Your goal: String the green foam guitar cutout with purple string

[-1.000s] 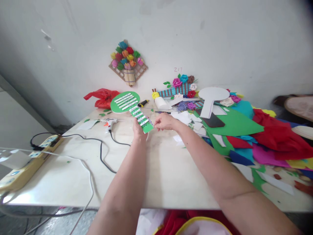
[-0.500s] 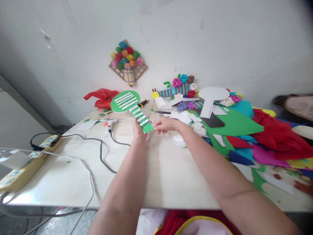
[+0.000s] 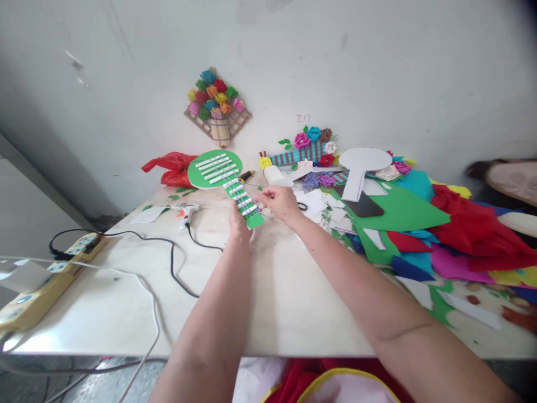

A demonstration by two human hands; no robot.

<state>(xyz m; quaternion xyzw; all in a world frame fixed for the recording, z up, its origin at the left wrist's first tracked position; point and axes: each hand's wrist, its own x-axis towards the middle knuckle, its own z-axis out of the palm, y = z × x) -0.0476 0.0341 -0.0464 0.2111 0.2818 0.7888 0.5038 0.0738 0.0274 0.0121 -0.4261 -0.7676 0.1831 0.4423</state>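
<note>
My left hand (image 3: 239, 224) is closed around the lower handle of a green paddle-shaped cutout (image 3: 258, 221), tilted with its round end up and away to the left. White paper rolls (image 3: 241, 196) lie in rows across its round part and handle, with thin bluish-purple yarn (image 3: 259, 210) laced over them. Beside the handle's right edge, my right hand (image 3: 279, 202) pinches with thumb and forefinger at what looks like the loose yarn; the strand between the fingertips is very thin.
A white hot glue gun (image 3: 188, 214) with a black cord lies left, near a yellow power strip (image 3: 79, 254). Paper scraps, a dark phone (image 3: 364, 207) and a white paddle-shaped cutout (image 3: 356, 176) are right. Coloured crepe paper (image 3: 478, 224) heaps farther right. A red plastic bag (image 3: 174, 168) sits behind.
My right hand has risen slightly from the handle's lower end, up along its right edge, with its fingers now pinched. The left hand holds the green cutout almost still.
</note>
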